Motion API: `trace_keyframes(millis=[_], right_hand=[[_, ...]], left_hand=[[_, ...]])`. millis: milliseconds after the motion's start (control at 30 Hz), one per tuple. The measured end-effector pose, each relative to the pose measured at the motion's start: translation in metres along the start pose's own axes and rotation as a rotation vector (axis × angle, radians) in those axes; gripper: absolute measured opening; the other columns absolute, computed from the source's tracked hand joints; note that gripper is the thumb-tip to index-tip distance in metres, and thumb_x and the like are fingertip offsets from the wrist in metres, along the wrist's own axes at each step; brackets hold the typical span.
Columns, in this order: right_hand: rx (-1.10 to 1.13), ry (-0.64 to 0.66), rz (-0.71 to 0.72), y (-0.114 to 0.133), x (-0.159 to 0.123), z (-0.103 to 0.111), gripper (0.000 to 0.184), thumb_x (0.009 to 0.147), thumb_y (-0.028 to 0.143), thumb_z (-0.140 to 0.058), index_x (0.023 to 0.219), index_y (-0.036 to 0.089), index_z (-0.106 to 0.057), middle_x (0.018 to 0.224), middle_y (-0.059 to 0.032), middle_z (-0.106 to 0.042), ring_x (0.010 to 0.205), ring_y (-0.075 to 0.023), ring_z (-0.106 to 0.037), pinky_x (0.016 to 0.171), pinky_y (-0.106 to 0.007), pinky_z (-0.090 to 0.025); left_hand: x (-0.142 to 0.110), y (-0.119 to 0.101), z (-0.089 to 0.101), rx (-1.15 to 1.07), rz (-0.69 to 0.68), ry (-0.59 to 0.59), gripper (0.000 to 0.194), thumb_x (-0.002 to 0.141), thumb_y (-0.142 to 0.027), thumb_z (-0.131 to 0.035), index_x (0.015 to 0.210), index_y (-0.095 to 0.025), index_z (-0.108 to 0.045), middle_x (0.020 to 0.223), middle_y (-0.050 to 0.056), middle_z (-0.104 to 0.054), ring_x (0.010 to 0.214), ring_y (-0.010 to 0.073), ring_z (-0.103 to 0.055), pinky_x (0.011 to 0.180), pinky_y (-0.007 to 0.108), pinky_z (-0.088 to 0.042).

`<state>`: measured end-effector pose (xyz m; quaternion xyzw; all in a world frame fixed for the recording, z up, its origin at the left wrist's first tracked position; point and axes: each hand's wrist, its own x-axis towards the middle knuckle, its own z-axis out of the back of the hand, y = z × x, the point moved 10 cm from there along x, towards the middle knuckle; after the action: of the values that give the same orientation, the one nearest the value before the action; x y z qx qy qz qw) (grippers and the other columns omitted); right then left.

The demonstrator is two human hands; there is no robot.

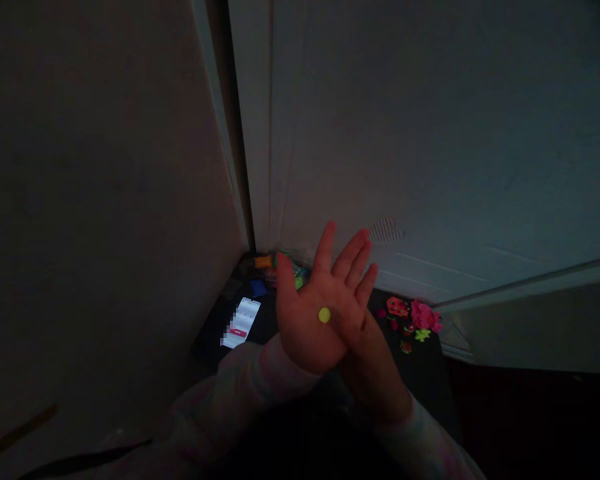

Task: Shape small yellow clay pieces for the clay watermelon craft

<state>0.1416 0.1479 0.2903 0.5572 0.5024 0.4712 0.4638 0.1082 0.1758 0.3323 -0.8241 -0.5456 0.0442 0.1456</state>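
Observation:
My left hand [314, 333] is held palm up with its fingers spread. A small round yellow piece [324, 315] lies on the palm; whether it is a ball or a flat disc is hard to tell in the dim light. Close against the left hand's right side is my right hand [373, 370], crossing at the heel of the palm. Its fingers blend with the left palm and the shadow there, so their position is unclear.
Below is a dark surface in a corner between walls. A lit phone [241, 323] lies at left, beside a blue packet [258, 288] and an orange packet [263, 262]. Pink flower-like pieces [424, 316], a yellow-green piece [423, 335] and a red-orange piece [397, 307] are at right.

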Motion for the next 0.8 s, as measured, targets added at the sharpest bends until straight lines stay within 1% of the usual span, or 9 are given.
trace_keyframes(millis=[100,200,233,300,367,433,533,633,800], right_hand=[[0.144,-0.043,0.005,0.003,-0.007,0.009,0.047,0.079,0.039,-0.049,0.124,0.032,-0.039,0.131,-0.0019,-0.045,0.120,-0.0220,-0.042,0.093,-0.041,-0.042],[-0.149,-0.275,0.211,0.031,-0.021,0.039,0.038,0.078,0.030,-0.054,0.116,0.035,-0.048,0.129,0.0005,-0.041,0.121,-0.0191,-0.038,0.097,-0.039,-0.036],[-0.318,-0.284,0.279,0.042,-0.025,0.038,0.035,0.077,0.027,-0.056,0.111,0.034,-0.053,0.124,-0.0002,-0.044,0.117,-0.0191,-0.040,0.096,-0.039,-0.036],[-0.592,-0.193,0.372,0.055,-0.028,0.022,0.033,0.075,0.023,-0.059,0.107,0.031,-0.057,0.111,-0.0027,-0.050,0.106,-0.0193,-0.047,0.090,-0.037,-0.040],[-0.711,-0.117,0.443,0.061,-0.030,0.007,0.035,0.075,0.019,-0.060,0.108,0.030,-0.057,0.102,-0.0038,-0.055,0.096,-0.0186,-0.052,0.082,-0.035,-0.044],[-0.710,-0.099,0.491,0.066,-0.031,0.001,0.032,0.074,0.015,-0.059,0.103,0.029,-0.059,0.096,-0.0030,-0.058,0.090,-0.0174,-0.054,0.077,-0.033,-0.045],[-0.590,-0.008,0.411,0.058,-0.024,-0.002,0.020,0.075,0.015,-0.059,0.090,0.028,-0.062,0.089,-0.0004,-0.061,0.084,-0.0147,-0.057,0.071,-0.029,-0.046],[-0.442,0.004,0.315,0.053,-0.018,0.008,0.015,0.077,0.016,-0.057,0.084,0.028,-0.062,0.084,0.0016,-0.062,0.080,-0.0124,-0.057,0.065,-0.025,-0.046],[-0.336,-0.080,0.332,0.064,-0.013,0.024,0.012,0.077,0.015,-0.057,0.077,0.025,-0.063,0.076,0.0009,-0.061,0.075,-0.0132,-0.057,0.064,-0.027,-0.047]], left_hand=[[-0.001,-0.005,0.000,0.063,-0.021,-0.033,0.071,0.077,-0.067,-0.003,0.134,-0.032,-0.023,0.129,0.002,-0.048,0.127,0.0174,-0.033,0.106,0.039,-0.019],[-0.003,-0.014,0.002,0.231,-0.136,-0.033,0.074,0.074,-0.070,0.001,0.132,-0.034,-0.027,0.130,-0.001,-0.047,0.130,0.0181,-0.028,0.106,0.041,-0.018],[-0.004,-0.017,0.000,0.291,-0.190,0.000,0.076,0.072,-0.072,0.002,0.130,-0.036,-0.030,0.131,-0.002,-0.046,0.131,0.0180,-0.026,0.107,0.042,-0.017],[-0.007,-0.020,-0.006,0.400,-0.283,0.088,0.076,0.070,-0.073,0.002,0.128,-0.039,-0.033,0.134,-0.005,-0.043,0.132,0.0171,-0.022,0.108,0.040,-0.016],[-0.007,-0.020,-0.007,0.517,-0.326,0.126,0.076,0.070,-0.072,0.005,0.129,-0.041,-0.031,0.137,-0.007,-0.038,0.133,0.0170,-0.020,0.107,0.041,-0.017],[-0.005,-0.021,-0.003,0.640,-0.336,0.088,0.076,0.070,-0.070,0.009,0.131,-0.042,-0.026,0.139,-0.007,-0.036,0.132,0.0184,-0.021,0.105,0.042,-0.021],[-0.002,-0.025,0.004,0.714,-0.330,0.035,0.075,0.071,-0.069,0.008,0.130,-0.039,-0.027,0.137,-0.005,-0.038,0.129,0.0198,-0.029,0.101,0.042,-0.028],[-0.003,-0.030,0.012,0.755,-0.326,0.030,0.064,0.080,-0.064,-0.009,0.123,-0.031,-0.042,0.133,0.001,-0.043,0.125,0.0202,-0.035,0.100,0.039,-0.031],[-0.017,-0.041,0.021,0.933,-0.363,0.040,0.039,0.084,-0.047,-0.036,0.111,-0.026,-0.054,0.122,0.005,-0.052,0.117,0.0215,-0.043,0.097,0.038,-0.034]])
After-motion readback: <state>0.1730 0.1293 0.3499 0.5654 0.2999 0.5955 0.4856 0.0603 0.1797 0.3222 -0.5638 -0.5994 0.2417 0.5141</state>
